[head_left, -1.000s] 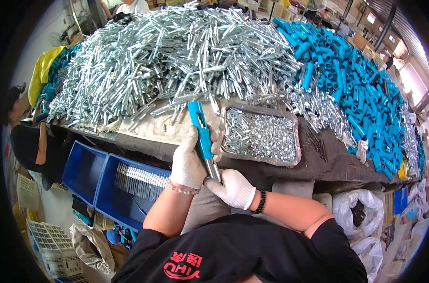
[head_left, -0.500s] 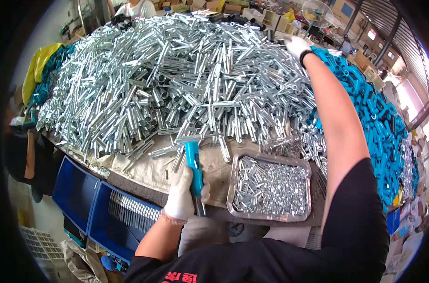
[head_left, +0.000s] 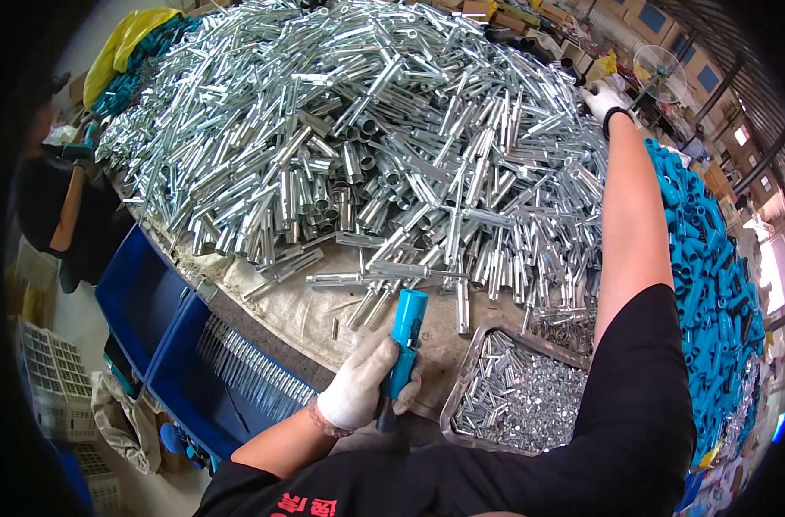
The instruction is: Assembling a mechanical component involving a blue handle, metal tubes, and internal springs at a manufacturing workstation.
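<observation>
My left hand (head_left: 358, 388), in a white glove, is closed round a teal plastic tube (head_left: 406, 332) near my body. The tube stands tilted with its open end up; a dark part shows below my hand. My right hand (head_left: 601, 99), also gloved, is stretched to the far right edge of a large heap of shiny metal tubes (head_left: 392, 155). Its fingers look bent and closed, but what they hold, if anything, is too small to make out. A dark cylinder (head_left: 569, 65) lies close to that hand.
A metal tray (head_left: 451, 405) of small pins and nuts sits at the table's front. Teal tubes (head_left: 711, 258) are heaped on the right. Blue bins (head_left: 155, 379) stand at left, one with a row of metal rods. Another person's arm (head_left: 69, 207) is at far left.
My view has turned, so the heap and tray sit differently in it. My right hand is still at the heap's far right edge, its fingers now more bent. The left keeps hold of the teal tube.
</observation>
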Motion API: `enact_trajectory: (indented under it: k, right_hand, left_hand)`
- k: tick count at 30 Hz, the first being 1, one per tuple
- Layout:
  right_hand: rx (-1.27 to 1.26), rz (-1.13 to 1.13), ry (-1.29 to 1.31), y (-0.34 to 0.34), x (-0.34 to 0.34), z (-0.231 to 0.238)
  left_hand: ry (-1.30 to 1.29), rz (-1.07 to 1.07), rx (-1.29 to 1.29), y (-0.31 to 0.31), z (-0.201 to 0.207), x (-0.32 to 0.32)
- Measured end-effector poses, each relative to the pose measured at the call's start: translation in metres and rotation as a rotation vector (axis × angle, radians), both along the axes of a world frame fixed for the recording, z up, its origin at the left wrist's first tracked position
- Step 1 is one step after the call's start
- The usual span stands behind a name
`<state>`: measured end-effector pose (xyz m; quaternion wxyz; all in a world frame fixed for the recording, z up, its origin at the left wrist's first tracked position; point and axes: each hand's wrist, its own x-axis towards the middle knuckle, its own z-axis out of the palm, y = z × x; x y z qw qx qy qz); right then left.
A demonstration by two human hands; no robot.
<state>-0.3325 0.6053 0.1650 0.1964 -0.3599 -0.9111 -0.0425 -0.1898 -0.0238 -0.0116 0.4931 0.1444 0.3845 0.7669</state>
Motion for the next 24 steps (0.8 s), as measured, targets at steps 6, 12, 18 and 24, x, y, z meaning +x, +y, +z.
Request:
enact_trajectory:
  k: [6, 12, 18, 24]
  right_hand:
    - [0.060, 0.099, 0.498, -0.058, 0.056, 0.009]
    - [-0.585, 0.546, 0.648, -0.227, 0.219, 0.005]
    - [-1.245, 0.713, 0.794, -0.404, 0.384, -0.058]
    - [-1.114, 0.681, 0.745, -0.465, 0.465, -0.089]
  left_hand:
    - [0.053, 0.024, 0.068, -0.001, -0.011, 0.001]
    - [-0.098, 0.018, 0.144, -0.003, -0.017, 0.003]
    - [-0.102, -0.055, 0.255, -0.023, 0.001, 0.049]
    - [0.376, -0.412, -0.044, -0.045, 0.014, 0.141]
